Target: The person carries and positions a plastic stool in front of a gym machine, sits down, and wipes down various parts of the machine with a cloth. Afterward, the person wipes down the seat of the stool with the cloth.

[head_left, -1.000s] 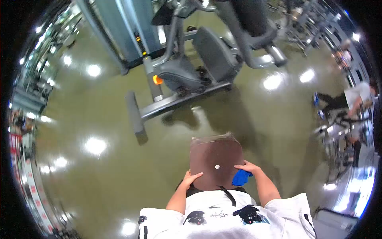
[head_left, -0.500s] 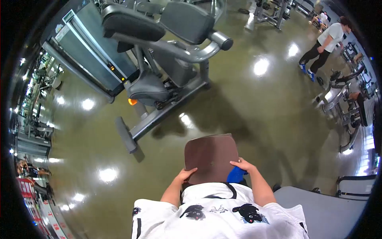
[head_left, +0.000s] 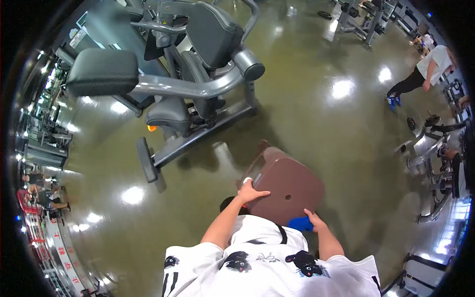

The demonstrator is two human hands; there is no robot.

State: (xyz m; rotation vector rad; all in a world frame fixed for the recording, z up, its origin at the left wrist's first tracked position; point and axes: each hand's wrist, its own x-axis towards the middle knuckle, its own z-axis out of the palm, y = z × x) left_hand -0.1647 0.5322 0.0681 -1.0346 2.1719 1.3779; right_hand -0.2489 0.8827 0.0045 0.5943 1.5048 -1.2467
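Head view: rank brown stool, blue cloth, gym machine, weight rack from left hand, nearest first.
1. Brown stool: under the left hand.
2. Blue cloth: at the right hand.
3. Gym machine: ahead, left.
4. Weight rack: far ahead, right.

Shiny green floor (head_left: pixel 356 131) below the left hand (head_left: pixel 251 192); on it, beyond that hand, a big gray gym machine (head_left: pixel 184 88).

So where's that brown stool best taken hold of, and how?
The brown stool is probably best held by opposite edges of its seat, one grip at each side, from the wearer's side. The top is broad and flat, while its edge suits a thumb above, as the left grip shows.
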